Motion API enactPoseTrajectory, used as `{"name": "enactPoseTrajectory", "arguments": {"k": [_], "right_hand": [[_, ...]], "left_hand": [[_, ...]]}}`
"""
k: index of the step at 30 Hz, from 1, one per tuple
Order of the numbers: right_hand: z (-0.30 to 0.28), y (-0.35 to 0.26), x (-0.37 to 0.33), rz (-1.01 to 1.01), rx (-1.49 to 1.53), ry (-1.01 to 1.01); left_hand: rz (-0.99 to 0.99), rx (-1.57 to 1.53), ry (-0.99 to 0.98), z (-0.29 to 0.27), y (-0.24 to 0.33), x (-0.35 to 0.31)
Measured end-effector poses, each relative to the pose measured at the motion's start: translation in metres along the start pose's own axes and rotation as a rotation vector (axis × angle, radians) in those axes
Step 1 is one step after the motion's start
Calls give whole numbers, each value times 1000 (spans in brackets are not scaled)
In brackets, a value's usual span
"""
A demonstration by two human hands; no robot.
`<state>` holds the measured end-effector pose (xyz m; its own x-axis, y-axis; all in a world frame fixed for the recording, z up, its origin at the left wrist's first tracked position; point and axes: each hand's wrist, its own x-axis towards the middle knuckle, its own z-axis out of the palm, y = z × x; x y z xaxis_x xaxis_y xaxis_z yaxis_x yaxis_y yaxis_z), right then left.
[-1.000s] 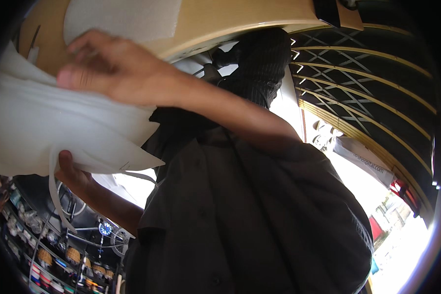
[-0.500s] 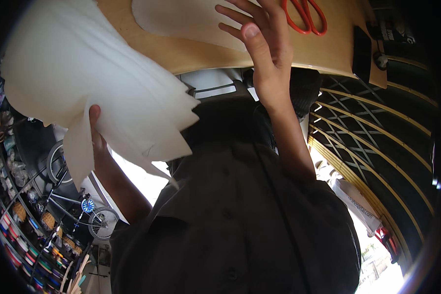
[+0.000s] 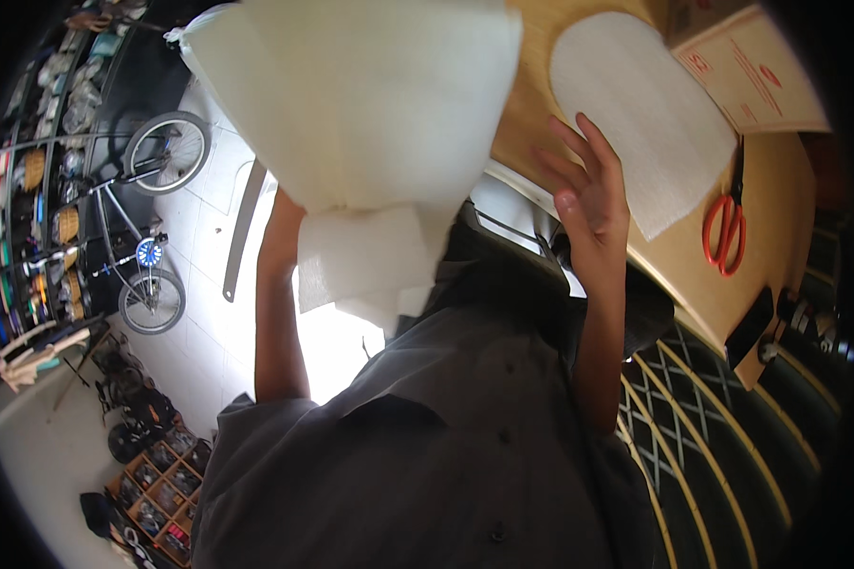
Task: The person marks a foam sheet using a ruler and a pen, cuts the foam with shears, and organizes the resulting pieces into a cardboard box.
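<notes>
My left hand (image 3: 283,226) holds up a large, soft white sheet (image 3: 361,104); its fingers are hidden behind the material. The sheet's lower part folds over near that hand, and a loose flap (image 3: 370,256) hangs in front. To the right, my right hand (image 3: 590,194) is raised with fingers apart, palm turned toward the sheet, holding nothing. Beyond it, a rounded white cut piece (image 3: 640,104) lies flat on the tan table (image 3: 674,270). Scissors with orange-red handles (image 3: 724,237) rest beside that piece.
A cardboard box (image 3: 759,76) stands at the table's far right, and a dark flat object (image 3: 750,322) lies at its corner. To the left are a bicycle (image 3: 114,232), shelves of coloured rolls (image 3: 0,218) and a long grey strip (image 3: 244,237). A compartmented wooden box (image 3: 166,493) sits lower left.
The view has swung, bringing the box and whole scissors into sight. The sheet has turned from its jagged edge to a broad face with a folded flap. My right hand stays empty.
</notes>
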<state>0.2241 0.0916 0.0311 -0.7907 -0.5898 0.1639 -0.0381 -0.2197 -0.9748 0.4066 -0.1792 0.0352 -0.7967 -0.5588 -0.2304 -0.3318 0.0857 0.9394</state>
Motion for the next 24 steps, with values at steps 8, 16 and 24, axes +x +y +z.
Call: {"name": "enactPoseTrajectory", "arguments": {"k": [8, 16, 24], "right_hand": [[16, 2, 15, 27, -65, -29], [22, 9, 9, 41, -125, -17], [29, 9, 5, 60, -226, 10]], "left_hand": [[-60, 667, 15, -33, -110, -65], [-296, 907, 311, -65, -281, -66], [-595, 981, 423, -65, -335, -57]]}}
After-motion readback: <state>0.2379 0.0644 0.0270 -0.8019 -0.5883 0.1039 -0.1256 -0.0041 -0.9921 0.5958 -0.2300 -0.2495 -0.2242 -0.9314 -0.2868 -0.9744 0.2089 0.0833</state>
